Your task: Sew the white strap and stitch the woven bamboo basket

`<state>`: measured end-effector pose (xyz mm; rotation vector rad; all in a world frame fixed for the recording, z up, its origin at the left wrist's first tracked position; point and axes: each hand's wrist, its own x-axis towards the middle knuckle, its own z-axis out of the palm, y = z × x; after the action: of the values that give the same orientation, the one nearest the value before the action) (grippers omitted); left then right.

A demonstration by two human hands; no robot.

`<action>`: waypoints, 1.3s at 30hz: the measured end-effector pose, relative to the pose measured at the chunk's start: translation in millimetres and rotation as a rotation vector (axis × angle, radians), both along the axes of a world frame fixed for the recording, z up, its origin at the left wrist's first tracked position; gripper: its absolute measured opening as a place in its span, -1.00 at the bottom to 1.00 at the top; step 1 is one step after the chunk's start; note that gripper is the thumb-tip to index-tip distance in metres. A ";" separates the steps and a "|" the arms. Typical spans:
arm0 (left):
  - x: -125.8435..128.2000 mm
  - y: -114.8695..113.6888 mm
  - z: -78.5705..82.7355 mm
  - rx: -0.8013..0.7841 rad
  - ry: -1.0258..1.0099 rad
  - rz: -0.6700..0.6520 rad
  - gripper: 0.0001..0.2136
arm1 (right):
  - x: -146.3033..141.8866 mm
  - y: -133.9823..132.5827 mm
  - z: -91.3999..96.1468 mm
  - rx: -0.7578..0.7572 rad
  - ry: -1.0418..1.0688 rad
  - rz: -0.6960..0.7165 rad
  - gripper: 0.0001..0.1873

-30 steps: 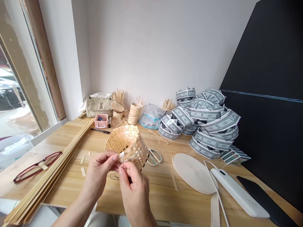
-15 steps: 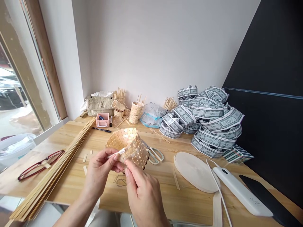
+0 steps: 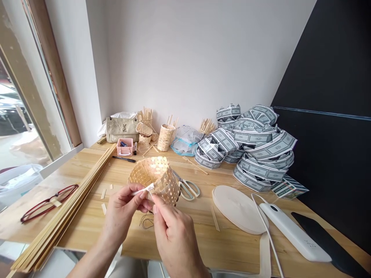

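Observation:
A woven wood-strip basket [image 3: 166,184] lies tilted on the table, its opening facing left. In front of its rim, my left hand [image 3: 125,204] pinches a thin white strip [image 3: 150,187] between thumb and fingers. My right hand [image 3: 173,226] has thumb and forefinger pressed together just below the strip's end, on what looks like a thin thread; its tip is partly hidden. Loops of dark thread [image 3: 146,222] hang below the fingers, between the two hands. Scissors [image 3: 189,190] with pale handles lie behind the basket, to its right.
A bundle of long wood strips [image 3: 69,204] and red glasses [image 3: 48,204] lie left. Rightward are a flat coil of pale ribbon [image 3: 239,208], a white power bank [image 3: 295,231] and stacked printed paper bands [image 3: 255,146]. A pink box [image 3: 125,146] and small baskets [image 3: 166,138] stand behind.
The view has shifted slightly. Both hands stay at the basket's rim in nearly the same pose, the white strip still pinched on the left.

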<state>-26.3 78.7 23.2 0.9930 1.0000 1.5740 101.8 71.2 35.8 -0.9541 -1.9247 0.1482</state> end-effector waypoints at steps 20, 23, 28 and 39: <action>-1.1 -2.4 0.1 0.029 0.152 0.059 -0.83 | -4.2 -3.1 10.2 -0.083 0.055 0.037 -0.63; -1.5 -3.7 0.9 0.094 0.289 0.102 -0.88 | -3.0 -4.5 11.6 -0.111 0.066 0.039 -0.65; -5.1 -8.0 1.7 0.521 0.835 0.376 -0.92 | 3.4 -6.3 5.7 -0.160 0.125 0.048 -0.69; 2.6 -17.3 -9.6 0.823 1.242 0.395 -0.78 | 4.4 -14.7 -27.2 -0.410 0.441 0.078 -0.70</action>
<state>-23.7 61.4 13.6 2.6641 1.4017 1.6556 106.2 56.5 8.5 -1.0079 -1.5450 0.7590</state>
